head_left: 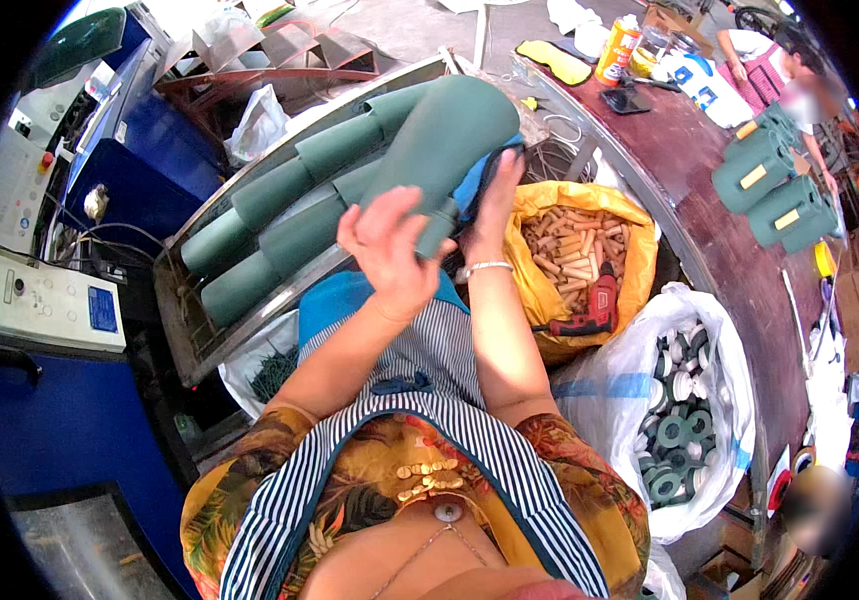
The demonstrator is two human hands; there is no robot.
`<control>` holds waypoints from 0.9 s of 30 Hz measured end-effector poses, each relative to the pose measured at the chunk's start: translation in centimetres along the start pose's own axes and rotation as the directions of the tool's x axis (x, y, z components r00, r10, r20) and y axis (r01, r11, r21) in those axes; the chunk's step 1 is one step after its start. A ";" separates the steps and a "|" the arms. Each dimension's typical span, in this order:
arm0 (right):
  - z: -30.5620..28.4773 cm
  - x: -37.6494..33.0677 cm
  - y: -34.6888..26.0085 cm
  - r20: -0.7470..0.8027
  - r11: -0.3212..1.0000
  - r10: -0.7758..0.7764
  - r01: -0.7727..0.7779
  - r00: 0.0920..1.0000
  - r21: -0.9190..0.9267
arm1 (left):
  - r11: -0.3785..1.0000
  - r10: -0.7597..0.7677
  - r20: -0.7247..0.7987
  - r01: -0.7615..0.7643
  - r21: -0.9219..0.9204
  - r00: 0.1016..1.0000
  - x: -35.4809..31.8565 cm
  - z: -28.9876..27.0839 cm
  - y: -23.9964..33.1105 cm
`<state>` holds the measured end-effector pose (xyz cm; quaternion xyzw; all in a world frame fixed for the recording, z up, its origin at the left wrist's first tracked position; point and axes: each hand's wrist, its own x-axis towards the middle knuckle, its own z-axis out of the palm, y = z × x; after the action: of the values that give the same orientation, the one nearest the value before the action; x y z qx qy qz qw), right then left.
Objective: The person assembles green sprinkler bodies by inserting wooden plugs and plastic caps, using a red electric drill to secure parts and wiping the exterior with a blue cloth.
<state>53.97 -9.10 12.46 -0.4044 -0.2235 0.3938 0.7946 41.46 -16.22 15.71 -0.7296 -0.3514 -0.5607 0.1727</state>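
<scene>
Two hands steady one green tube (445,140) above the metal trough (190,330); its long axis climbs up-right; the left hand (390,250) presses spread fingers to its lower end, the right hand (495,195) clasps its side; further green tubes (280,215) lie below-left; a red drill (598,305) rests on a sack of wooden pegs (570,255) to the right.
</scene>
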 end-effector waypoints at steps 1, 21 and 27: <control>0.0 -1.8 -0.3 0.162 0.964 0.140 -0.172 0.977 0.201 | 0.992 -0.121 -0.015 0.120 -0.040 0.993 0.3 -0.1 -0.3; -3.3 0.6 -8.9 0.935 0.971 0.094 0.175 0.342 -0.162 | -0.147 -0.695 0.712 0.989 0.001 -0.104 -0.2 -13.3 -12.8; -3.7 -1.2 -6.7 0.800 0.699 -0.287 0.687 0.526 -0.201 | -0.089 -0.452 0.885 0.982 -0.164 0.107 2.7 -12.6 -11.9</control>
<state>58.73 -14.21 15.74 -0.3227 -0.7152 0.1975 0.5877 24.61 -15.23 20.50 -0.4763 -0.4539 -0.3724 -0.6546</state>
